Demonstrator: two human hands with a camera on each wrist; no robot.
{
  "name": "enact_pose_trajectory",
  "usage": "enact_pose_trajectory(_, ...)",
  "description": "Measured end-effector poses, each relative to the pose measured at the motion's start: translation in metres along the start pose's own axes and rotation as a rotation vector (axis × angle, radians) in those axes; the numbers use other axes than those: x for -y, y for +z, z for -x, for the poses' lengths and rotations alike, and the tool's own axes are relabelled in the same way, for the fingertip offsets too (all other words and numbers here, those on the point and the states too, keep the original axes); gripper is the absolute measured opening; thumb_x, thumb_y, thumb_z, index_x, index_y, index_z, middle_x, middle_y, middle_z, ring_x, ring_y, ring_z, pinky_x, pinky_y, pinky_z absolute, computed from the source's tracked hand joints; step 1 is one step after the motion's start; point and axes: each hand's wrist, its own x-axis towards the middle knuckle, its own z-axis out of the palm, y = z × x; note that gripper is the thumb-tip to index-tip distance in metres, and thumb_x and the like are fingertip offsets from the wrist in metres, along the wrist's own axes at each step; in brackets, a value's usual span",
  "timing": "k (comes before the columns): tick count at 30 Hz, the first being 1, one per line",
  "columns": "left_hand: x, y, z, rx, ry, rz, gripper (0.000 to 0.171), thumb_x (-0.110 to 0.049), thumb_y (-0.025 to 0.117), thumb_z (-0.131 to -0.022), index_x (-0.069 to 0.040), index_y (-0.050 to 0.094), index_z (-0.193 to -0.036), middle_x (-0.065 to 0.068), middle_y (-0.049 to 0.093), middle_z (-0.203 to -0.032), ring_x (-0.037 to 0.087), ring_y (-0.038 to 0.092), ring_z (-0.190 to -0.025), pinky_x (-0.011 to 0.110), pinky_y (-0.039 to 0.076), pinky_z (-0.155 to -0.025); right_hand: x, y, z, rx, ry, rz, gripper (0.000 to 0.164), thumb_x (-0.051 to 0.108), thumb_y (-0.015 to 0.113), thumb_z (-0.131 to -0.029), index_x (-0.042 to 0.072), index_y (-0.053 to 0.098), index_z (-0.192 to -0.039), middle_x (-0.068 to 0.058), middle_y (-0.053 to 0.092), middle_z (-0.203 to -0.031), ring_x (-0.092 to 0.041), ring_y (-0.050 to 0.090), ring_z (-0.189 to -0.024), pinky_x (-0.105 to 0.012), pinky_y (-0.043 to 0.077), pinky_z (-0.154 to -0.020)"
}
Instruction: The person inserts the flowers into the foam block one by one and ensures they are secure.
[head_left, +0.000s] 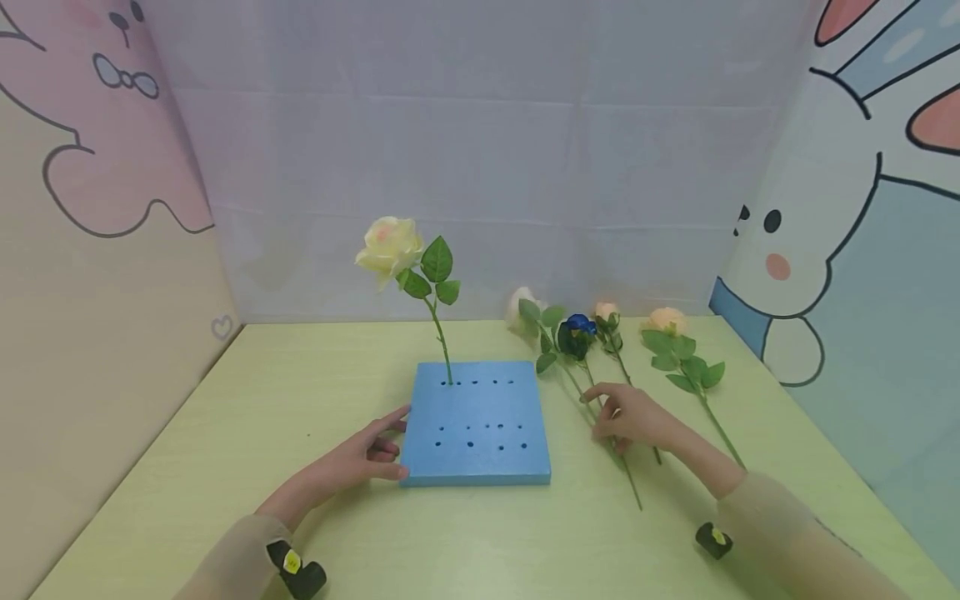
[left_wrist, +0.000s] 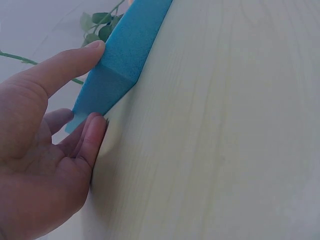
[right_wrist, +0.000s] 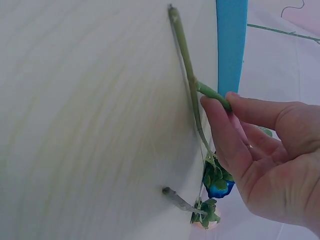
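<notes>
A blue block with rows of holes (head_left: 480, 408) lies on the table. From a hole in its back row stands a pale yellow rose (head_left: 390, 248), its stem slightly tilted. My left hand (head_left: 360, 458) is at the block's left side, thumb at the near corner and fingers against the edge (left_wrist: 122, 55). To the right, thumb and forefinger of my right hand (head_left: 633, 417) pinch a green stem (right_wrist: 212, 95) near its lower end, which appears to belong to the white rose (head_left: 522, 307). A blue rose (head_left: 577, 333) lies beside it, its stem running beneath that hand.
Two peach roses, a small one (head_left: 607, 321) and a larger one (head_left: 667, 321), lie farther right on the pale table (head_left: 187, 467). A hanging cloth (head_left: 480, 167) closes off the back, with printed side panels left and right.
</notes>
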Motion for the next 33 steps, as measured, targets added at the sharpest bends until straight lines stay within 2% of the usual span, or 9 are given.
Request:
enact_pose_trajectory(4,0.0,0.0,0.0,0.0,0.004,0.0,0.095,-0.032,0.077,-0.086,-0.028,0.018,-0.159,0.014,0.034,-0.156,0.024,0.049,-0.125,0.044,0.042,-0.108,0.0,-0.001,-0.001,-0.034,-0.007,0.008,0.05,0.002,0.065,-0.091,-0.003,0.049,-0.138,-0.014,0.064,-0.085,-0.024,0.065,-0.057,-0.034,0.058,-0.055)
enact_pose_trajectory(9,-0.001,0.0,0.0,-0.003,0.008,0.002,0.095,-0.032,0.077,-0.086,-0.027,0.018,-0.159,0.014,0.034,-0.156,0.024,0.049,-0.125,0.044,0.042,-0.108,0.002,-0.003,-0.005,-0.073,-0.017,0.007,0.046,0.001,0.062,-0.093,-0.002,0.05,-0.137,-0.013,0.063,-0.089,-0.024,0.065,-0.066,-0.036,0.058,-0.057)
enact_pose_trajectory(17,0.001,0.0,0.0,-0.006,0.003,0.012,0.095,-0.031,0.078,-0.085,-0.027,0.018,-0.159,0.014,0.034,-0.156,0.024,0.049,-0.123,0.043,0.042,-0.105,0.016,-0.002,-0.017,-0.137,-0.038,-0.03,0.038,0.004,0.063,-0.094,-0.005,0.055,-0.13,-0.017,0.065,-0.092,-0.027,0.069,-0.078,-0.038,0.06,-0.061)
enact_pose_trajectory(25,0.003,0.0,0.0,-0.003,-0.003,0.008,0.095,-0.032,0.078,-0.085,-0.028,0.018,-0.159,0.012,0.034,-0.156,0.023,0.049,-0.122,0.037,0.043,-0.103,0.03,-0.001,-0.034,-0.191,-0.088,-0.103,0.035,0.005,0.062,-0.096,-0.005,0.052,-0.128,-0.021,0.066,-0.096,-0.04,0.07,-0.091,-0.038,0.061,-0.068)
enact_pose_trajectory(33,0.003,0.0,0.0,0.002,0.02,0.008,0.095,-0.031,0.077,-0.086,-0.027,0.018,-0.159,0.014,0.034,-0.156,0.024,0.049,-0.121,0.04,0.043,-0.103,0.045,0.004,-0.049,-0.249,-0.118,-0.162,0.03,0.005,0.065,-0.094,-0.004,0.055,-0.121,-0.024,0.069,-0.098,-0.04,0.071,-0.091,-0.04,0.062,-0.072)
